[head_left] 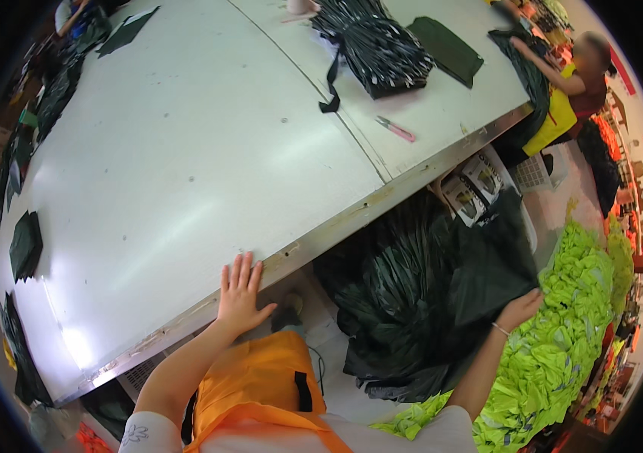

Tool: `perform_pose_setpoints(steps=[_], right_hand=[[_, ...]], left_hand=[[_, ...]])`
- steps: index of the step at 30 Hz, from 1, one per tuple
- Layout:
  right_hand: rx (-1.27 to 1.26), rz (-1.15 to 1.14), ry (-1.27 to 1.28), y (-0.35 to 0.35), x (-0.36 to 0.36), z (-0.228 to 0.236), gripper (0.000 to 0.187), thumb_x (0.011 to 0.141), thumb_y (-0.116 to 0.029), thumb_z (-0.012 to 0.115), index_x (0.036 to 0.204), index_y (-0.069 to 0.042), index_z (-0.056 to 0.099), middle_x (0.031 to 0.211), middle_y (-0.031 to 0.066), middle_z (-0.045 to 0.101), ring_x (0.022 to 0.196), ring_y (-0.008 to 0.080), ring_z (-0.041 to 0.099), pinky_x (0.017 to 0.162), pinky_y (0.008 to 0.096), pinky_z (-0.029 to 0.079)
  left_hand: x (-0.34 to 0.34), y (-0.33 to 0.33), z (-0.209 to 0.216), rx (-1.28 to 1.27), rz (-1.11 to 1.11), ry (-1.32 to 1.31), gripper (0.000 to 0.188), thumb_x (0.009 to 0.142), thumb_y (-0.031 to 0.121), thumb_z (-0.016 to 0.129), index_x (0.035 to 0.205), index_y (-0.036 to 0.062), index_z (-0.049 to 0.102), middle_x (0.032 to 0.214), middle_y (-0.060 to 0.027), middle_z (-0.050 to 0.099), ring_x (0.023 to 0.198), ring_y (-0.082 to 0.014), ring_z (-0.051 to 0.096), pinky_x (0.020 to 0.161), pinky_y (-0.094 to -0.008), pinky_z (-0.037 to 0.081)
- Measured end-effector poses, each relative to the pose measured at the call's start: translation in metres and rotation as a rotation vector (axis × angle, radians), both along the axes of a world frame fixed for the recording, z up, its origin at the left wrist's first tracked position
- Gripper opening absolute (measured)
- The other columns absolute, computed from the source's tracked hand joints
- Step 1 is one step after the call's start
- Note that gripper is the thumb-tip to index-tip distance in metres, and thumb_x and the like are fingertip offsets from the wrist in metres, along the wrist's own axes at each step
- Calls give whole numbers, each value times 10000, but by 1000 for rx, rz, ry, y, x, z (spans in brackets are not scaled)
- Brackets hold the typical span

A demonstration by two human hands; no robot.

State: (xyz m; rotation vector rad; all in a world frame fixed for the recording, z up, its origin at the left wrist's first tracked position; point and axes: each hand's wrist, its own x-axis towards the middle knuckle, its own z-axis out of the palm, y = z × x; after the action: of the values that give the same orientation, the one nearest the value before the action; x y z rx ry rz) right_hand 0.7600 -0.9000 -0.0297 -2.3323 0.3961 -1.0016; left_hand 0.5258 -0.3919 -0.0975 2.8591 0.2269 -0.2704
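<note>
My left hand (241,294) lies flat on the near edge of the large white table (208,151), its fingers spread and holding nothing. Down at the right, my right hand (520,308) grips the corner of a dark green fabric piece (493,260). That piece is drawn up and stretched across the top of a big heap of dark green fabric (393,294) beside the table. The fingertips of this hand are partly hidden, but they close on the cloth.
A heap of yellow-green garments (555,340) lies right of my right hand. On the table are pink-handled thread snips (395,128), a tied dark bundle (370,49) and a flat dark green piece (446,49). A co-worker (589,79) handles dark fabric at the far right. Printed packages (476,181) sit beside the heap.
</note>
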Motion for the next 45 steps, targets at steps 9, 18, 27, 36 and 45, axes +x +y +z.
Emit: perform_pose_setpoints(steps=[9, 18, 27, 36, 45], right_hand=[[-67, 1108, -279, 368, -118, 293, 146, 873, -84, 515, 918, 37, 583, 776, 81, 581, 702, 160, 540, 676, 255, 438], [-136, 2338, -153, 619, -360, 209, 131, 764, -73, 595, 873, -42, 529, 757, 103, 515, 656, 303, 506, 578, 389, 416], [-972, 1779, 416, 583, -343, -12, 1075, 543, -417, 837, 1400, -83, 282, 1465, 256, 174, 1349, 434, 171, 1065, 570, 157], [-718, 1424, 622, 477, -255, -59, 818, 655, 23, 730, 1382, -78, 368, 1347, 165, 382, 1245, 366, 348, 1025, 430, 293], [-920, 1442, 420, 520, -181, 80, 719, 642, 107, 363, 1331, -70, 468, 1087, 234, 489, 1033, 410, 474, 978, 427, 341]], left_hand=[[3, 40, 41, -1407, 392, -6, 755, 908, 554, 405, 1446, 60, 212, 1487, -193, 199, 1398, -296, 130, 1122, -444, 107], [-215, 245, 124, -1907, 970, -784, 684, 915, 567, 370, 1368, 55, 377, 1360, -128, 443, 1263, -296, 399, 1073, -396, 280], [-452, 325, -27, -1509, 2061, -1161, 173, 883, 253, 525, 907, 98, 598, 815, -20, 597, 699, -136, 526, 600, -276, 424], [-493, 310, 2, -1562, 1907, -1628, 172, 829, 88, 535, 976, 0, 546, 892, -109, 625, 854, -245, 608, 852, -385, 483], [-465, 332, 101, -1280, 1482, -1734, 186, 791, 35, 596, 975, 10, 587, 888, -50, 635, 808, -144, 619, 662, -233, 489]])
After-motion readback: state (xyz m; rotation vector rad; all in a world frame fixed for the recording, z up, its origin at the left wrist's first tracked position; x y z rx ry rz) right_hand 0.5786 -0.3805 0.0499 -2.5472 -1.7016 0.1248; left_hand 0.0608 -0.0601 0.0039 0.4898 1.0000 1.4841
